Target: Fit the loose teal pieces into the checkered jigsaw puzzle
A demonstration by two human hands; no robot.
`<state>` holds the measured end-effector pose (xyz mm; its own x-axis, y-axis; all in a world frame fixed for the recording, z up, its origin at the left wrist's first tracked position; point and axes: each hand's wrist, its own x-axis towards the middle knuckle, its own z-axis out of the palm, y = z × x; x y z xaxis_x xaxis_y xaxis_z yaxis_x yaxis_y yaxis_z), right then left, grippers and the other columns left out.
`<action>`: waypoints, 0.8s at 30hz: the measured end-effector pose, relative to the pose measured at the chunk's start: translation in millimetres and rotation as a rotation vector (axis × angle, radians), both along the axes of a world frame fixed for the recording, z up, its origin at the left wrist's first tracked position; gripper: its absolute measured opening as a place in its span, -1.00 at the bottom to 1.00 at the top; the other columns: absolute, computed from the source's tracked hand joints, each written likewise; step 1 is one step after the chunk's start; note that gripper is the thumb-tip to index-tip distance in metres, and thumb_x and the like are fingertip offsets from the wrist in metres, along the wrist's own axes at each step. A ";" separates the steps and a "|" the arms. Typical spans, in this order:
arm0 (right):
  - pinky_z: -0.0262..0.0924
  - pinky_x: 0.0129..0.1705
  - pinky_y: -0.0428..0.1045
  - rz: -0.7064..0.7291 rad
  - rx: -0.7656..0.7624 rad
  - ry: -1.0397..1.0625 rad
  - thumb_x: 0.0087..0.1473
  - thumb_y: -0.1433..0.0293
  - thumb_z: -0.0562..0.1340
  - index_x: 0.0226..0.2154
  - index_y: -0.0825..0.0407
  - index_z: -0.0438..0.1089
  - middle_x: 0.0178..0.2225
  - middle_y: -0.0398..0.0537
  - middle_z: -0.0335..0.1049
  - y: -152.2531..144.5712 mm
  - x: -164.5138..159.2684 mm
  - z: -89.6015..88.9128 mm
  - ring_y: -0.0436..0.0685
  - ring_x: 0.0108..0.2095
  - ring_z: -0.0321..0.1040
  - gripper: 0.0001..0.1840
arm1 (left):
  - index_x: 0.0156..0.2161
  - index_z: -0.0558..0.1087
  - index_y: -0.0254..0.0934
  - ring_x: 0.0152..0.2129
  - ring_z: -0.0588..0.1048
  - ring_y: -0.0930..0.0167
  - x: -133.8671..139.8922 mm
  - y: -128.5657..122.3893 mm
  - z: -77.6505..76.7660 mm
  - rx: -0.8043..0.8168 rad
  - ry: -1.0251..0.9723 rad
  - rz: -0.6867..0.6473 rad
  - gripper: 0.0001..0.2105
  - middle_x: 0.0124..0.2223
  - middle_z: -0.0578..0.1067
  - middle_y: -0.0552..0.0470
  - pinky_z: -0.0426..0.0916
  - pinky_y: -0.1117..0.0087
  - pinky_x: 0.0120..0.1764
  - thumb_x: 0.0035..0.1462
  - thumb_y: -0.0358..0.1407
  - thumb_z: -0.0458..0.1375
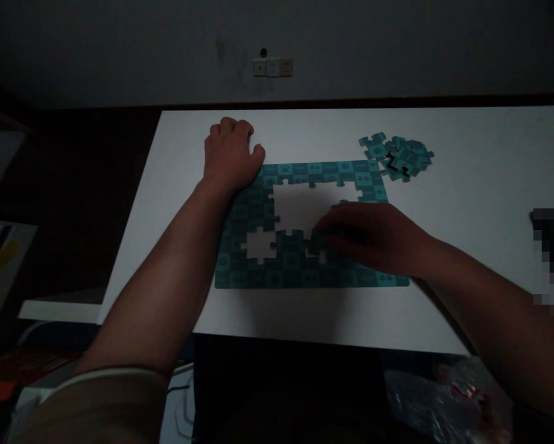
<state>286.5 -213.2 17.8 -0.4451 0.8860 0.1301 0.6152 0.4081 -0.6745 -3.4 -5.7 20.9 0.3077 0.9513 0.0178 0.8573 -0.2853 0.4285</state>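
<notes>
A teal checkered jigsaw puzzle (290,277) lies on the white table, its border joined and gaps showing in the middle and lower left. My right hand (374,237) is over the puzzle's right half, thumb and fingers pinching a dark teal puzzle piece (316,242) at a small gap. The fingers partly cover that piece. At the puzzle's far left corner, my left hand (231,154) rests palm down, thumb apart and fingers slightly bent, holding nothing. Loose puzzle pieces (409,157) are heaped beyond the far right corner.
The white table (466,185) extends to the right, where a pixelated dark patch covers something. Wall sockets (272,67) are on the wall behind. Below the near edge, clear plastic bags (443,401) lie at the right; assorted items are in shadow at the left.
</notes>
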 end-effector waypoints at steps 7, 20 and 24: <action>0.66 0.00 0.22 -0.006 -0.010 0.002 0.54 0.28 0.39 0.15 -0.19 0.79 -0.03 -0.02 0.86 0.0 -1.6 2.0 0.33 -0.11 0.83 -0.73 | 0.66 0.55 0.13 0.75 0.12 -0.38 2.2 -3.5 2.1 -0.026 -0.014 0.014 -0.09 0.66 0.57 -0.03 0.02 -0.58 0.71 0.25 0.27 0.17; 0.57 0.06 0.18 -0.025 -0.084 -0.010 0.56 0.33 0.39 0.14 -0.11 0.80 0.01 0.04 0.86 -3.0 -6.1 13.6 0.31 -0.03 0.81 -0.74 | 0.65 0.56 0.15 0.71 0.09 -0.41 1.6 -2.4 1.7 -0.046 -0.070 0.007 0.03 0.55 0.66 -0.06 -0.07 -0.57 0.70 0.12 0.40 0.11; 0.59 0.07 0.17 -0.032 -0.084 -0.024 0.56 0.35 0.40 0.15 -0.13 0.79 0.02 0.04 0.87 -3.2 -5.9 12.5 0.30 -0.02 0.81 -0.74 | 0.68 0.51 0.13 0.74 0.08 -0.36 2.7 -3.2 2.4 -0.051 -0.032 0.012 0.05 0.62 0.60 -0.05 -0.07 -0.55 0.69 0.14 0.40 0.09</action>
<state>280.7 -216.4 30.3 -0.4187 0.9070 0.0449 0.6431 0.3310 -0.6906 -0.7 -8.8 23.3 0.2965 0.9548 -0.0212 0.8463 -0.2523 0.4692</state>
